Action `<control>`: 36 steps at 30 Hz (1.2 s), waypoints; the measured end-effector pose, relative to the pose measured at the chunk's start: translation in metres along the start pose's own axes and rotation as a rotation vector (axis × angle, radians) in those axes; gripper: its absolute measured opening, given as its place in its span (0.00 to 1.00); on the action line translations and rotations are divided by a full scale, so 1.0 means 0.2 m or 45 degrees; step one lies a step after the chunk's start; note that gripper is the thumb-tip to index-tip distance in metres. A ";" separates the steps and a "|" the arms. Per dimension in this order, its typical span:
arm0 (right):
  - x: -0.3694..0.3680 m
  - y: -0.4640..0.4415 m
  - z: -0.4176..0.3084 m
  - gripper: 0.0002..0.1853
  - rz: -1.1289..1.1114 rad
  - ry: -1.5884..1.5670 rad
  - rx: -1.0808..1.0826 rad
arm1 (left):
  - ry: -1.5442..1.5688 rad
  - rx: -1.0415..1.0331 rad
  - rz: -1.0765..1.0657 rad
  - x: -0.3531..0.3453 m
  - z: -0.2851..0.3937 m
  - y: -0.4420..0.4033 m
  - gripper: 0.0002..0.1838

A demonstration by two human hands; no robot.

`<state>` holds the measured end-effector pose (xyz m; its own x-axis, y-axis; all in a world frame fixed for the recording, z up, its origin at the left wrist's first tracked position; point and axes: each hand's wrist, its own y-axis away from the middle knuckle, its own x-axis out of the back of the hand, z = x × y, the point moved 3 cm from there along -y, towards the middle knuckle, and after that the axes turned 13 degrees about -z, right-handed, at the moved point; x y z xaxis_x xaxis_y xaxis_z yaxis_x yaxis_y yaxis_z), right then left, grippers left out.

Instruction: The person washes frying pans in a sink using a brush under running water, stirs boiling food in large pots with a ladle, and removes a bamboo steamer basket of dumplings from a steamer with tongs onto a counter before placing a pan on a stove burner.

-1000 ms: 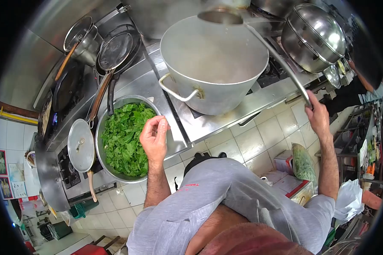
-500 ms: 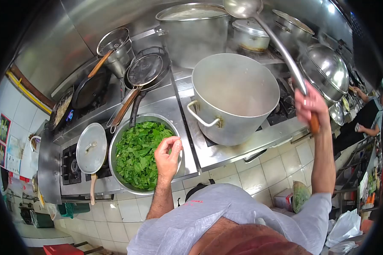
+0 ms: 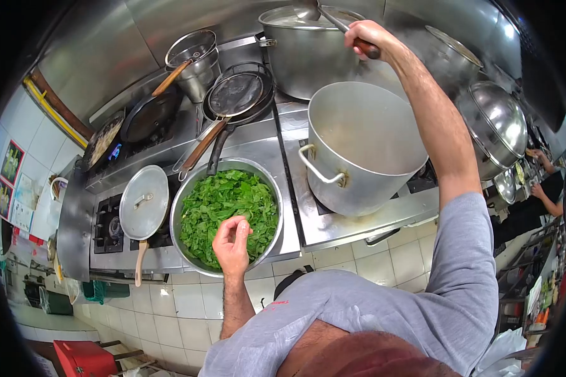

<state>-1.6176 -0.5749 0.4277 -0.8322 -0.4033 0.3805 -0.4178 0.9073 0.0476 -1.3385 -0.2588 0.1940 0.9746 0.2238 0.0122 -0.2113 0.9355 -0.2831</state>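
My right hand (image 3: 370,36) grips the wooden end of a long metal ladle (image 3: 307,9), its bowl over the rim of the tall back stockpot (image 3: 308,60). My left hand (image 3: 233,244) hovers above the near side of a wide metal bowl (image 3: 279,207), fingers curled in against the thumb; what they hold, if anything, is hidden. Chopped leafy greens (image 3: 223,204) fill that bowl. Between my arms stands a big open pot (image 3: 343,188) with a white side handle; steam blurs its inside.
Left of the greens, a lidded pan (image 3: 144,210) rests near the burners. Frying pans (image 3: 236,94) with long handles lie behind. A domed lidded pot (image 3: 497,122) stands at right. Another person (image 3: 541,195) works at the far right.
My right hand has swung the ladle forward and left, from beside the open pot to above the back stockpot. The left hand stays near the greens, now lower over them, still curled.
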 end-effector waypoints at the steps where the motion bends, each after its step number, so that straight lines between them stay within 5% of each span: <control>1: -0.02 -0.03 -0.01 0.04 0.000 -0.024 -0.018 | -0.036 -0.004 0.010 0.01 0.01 0.01 0.07; 6: -0.06 -0.13 -0.06 0.11 -0.101 -0.325 -0.048 | -0.041 0.010 0.055 0.05 0.02 0.04 0.07; 11: 0.06 -0.28 -0.08 0.05 -0.435 -0.980 0.151 | -0.049 -0.002 0.038 0.07 0.01 0.03 0.07; 14: 0.06 -0.22 -0.16 0.11 -0.444 -1.408 0.138 | -0.033 -0.006 0.006 0.07 0.01 0.03 0.07; 15: 0.06 -0.19 -0.19 0.13 -0.208 -1.458 0.288 | 0.006 0.006 -0.003 0.06 0.01 0.02 0.07; 18: 0.07 -0.15 -0.25 0.15 -0.314 -1.566 0.386 | 0.056 0.017 -0.061 0.04 0.00 0.00 0.06; 27: 0.08 0.38 -0.42 0.08 -0.439 -1.589 0.419 | 0.101 -0.003 -0.289 -0.01 0.01 -0.07 0.07; 30: 0.02 0.73 -0.43 0.06 -0.221 -1.538 0.461 | 0.125 -0.022 -0.327 -0.06 0.02 -0.05 0.07; 32: 0.00 0.91 -0.37 0.06 -0.498 -1.616 0.370 | 0.155 -0.033 -0.325 -0.10 0.02 -0.03 0.07; 34: -0.02 1.09 -0.31 0.05 -0.469 -1.386 -0.037 | 0.166 -0.024 -0.349 -0.15 0.02 0.01 0.07; 36: -0.07 1.26 -0.14 0.05 -0.352 -1.266 0.206 | 0.169 -0.039 -0.416 -0.20 0.05 0.05 0.07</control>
<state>-1.7009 -0.3368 0.4610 -0.5941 -0.5775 -0.5599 -0.6225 0.7709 -0.1347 -1.3803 -0.2561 0.1994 0.9920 -0.1250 -0.0175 0.1133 0.9428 -0.3135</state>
